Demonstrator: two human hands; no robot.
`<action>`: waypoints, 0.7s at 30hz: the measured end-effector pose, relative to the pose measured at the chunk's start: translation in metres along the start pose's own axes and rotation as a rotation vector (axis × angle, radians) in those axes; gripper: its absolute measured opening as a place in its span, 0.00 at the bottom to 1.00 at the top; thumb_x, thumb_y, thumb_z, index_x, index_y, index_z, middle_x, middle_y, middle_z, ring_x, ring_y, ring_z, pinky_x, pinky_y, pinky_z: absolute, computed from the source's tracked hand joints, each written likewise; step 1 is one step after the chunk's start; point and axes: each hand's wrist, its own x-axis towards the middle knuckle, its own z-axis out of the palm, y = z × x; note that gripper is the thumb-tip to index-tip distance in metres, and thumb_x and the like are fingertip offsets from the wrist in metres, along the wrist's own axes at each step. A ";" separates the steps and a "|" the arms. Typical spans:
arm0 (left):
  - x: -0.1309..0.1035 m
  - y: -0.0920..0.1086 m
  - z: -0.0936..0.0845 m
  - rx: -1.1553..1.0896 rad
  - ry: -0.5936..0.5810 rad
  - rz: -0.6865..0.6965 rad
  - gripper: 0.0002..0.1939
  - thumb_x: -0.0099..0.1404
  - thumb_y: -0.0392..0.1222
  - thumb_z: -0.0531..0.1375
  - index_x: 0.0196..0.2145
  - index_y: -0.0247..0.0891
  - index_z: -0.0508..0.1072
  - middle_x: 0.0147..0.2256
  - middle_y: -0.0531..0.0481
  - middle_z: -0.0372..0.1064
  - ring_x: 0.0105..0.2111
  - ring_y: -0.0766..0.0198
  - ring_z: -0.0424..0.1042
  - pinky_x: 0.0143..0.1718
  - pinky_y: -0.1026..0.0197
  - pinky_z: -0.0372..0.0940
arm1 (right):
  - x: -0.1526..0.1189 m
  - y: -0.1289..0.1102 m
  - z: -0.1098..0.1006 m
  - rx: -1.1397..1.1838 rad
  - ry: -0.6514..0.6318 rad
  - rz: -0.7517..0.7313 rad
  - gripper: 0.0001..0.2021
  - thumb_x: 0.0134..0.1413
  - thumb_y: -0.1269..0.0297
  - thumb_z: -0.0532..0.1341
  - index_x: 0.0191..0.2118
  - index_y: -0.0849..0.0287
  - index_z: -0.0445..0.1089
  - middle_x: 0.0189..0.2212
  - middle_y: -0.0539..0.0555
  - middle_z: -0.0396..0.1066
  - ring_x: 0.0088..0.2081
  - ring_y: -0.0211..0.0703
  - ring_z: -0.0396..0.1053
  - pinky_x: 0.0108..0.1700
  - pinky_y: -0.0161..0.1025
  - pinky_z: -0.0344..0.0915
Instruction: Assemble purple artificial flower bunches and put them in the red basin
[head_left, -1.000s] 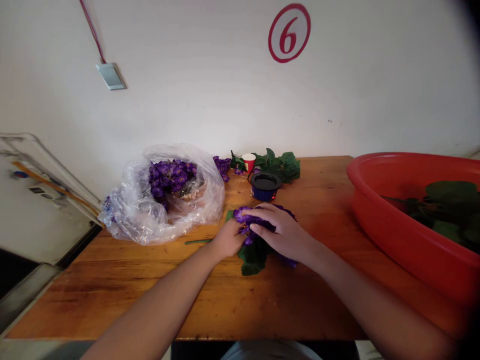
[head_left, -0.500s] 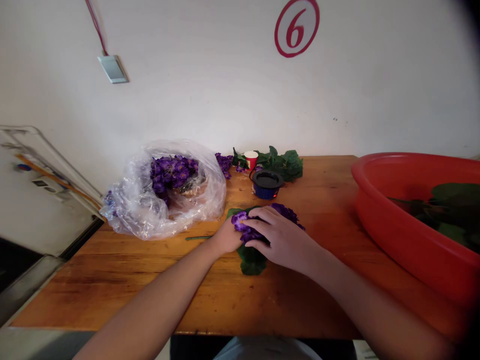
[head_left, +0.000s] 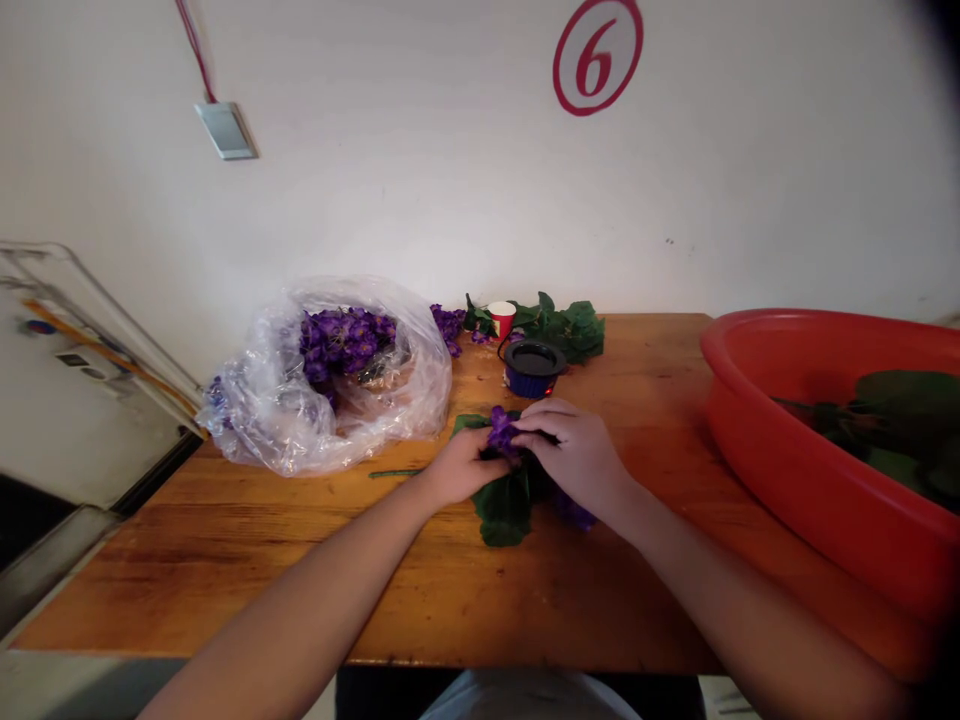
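Note:
A small purple flower (head_left: 502,432) stands up between my two hands over the middle of the table. My left hand (head_left: 459,466) is closed, its thumb and fingers gripping the base of the flower from the left. With fingertips pinched, my right hand (head_left: 576,452) holds the same flower from the right. Green leaves (head_left: 504,512) spread below them on the wood, and a thin green stem (head_left: 394,473) sticks out to the left. More purple blooms (head_left: 574,510) lie partly hidden under my right hand. My fingers cover where the flower meets the stem.
A clear plastic bag (head_left: 315,440) of purple flowers lies left on the wooden table (head_left: 247,570). Behind my hands stand a small dark pot (head_left: 531,378) with a red light and a red paper cup (head_left: 502,318), near leaves (head_left: 574,330). A red basin (head_left: 780,450) holding leaves is at right.
My right hand has gone from lying spread over the blooms to pinching one flower. That flower is now more upright between both hands, and other blooms show lower, beneath my right hand.

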 end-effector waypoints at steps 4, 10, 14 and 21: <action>0.000 0.011 -0.001 -0.062 0.028 -0.053 0.12 0.58 0.43 0.64 0.37 0.33 0.73 0.29 0.53 0.66 0.30 0.66 0.65 0.34 0.64 0.61 | 0.004 0.001 -0.003 0.172 0.160 0.235 0.01 0.50 0.66 0.66 0.31 0.55 0.77 0.31 0.52 0.75 0.35 0.43 0.73 0.40 0.41 0.70; 0.000 0.009 0.002 -0.144 0.004 -0.051 0.13 0.59 0.46 0.64 0.36 0.33 0.73 0.31 0.52 0.69 0.32 0.65 0.66 0.39 0.62 0.63 | -0.002 -0.005 0.010 0.249 0.075 0.271 0.01 0.48 0.68 0.67 0.29 0.55 0.77 0.32 0.52 0.75 0.35 0.42 0.72 0.41 0.41 0.68; 0.001 0.003 0.004 -0.169 0.045 -0.073 0.10 0.60 0.44 0.63 0.34 0.33 0.72 0.30 0.52 0.69 0.31 0.66 0.65 0.38 0.61 0.63 | -0.004 -0.007 0.016 0.259 0.044 0.296 0.01 0.46 0.68 0.67 0.28 0.56 0.76 0.32 0.51 0.75 0.36 0.42 0.72 0.43 0.41 0.68; 0.003 0.004 0.006 -0.201 0.063 -0.074 0.09 0.60 0.42 0.63 0.35 0.33 0.73 0.32 0.50 0.71 0.34 0.63 0.68 0.43 0.59 0.64 | -0.005 -0.005 0.015 0.222 0.053 0.296 0.01 0.47 0.67 0.67 0.29 0.54 0.76 0.33 0.51 0.76 0.37 0.43 0.73 0.44 0.42 0.67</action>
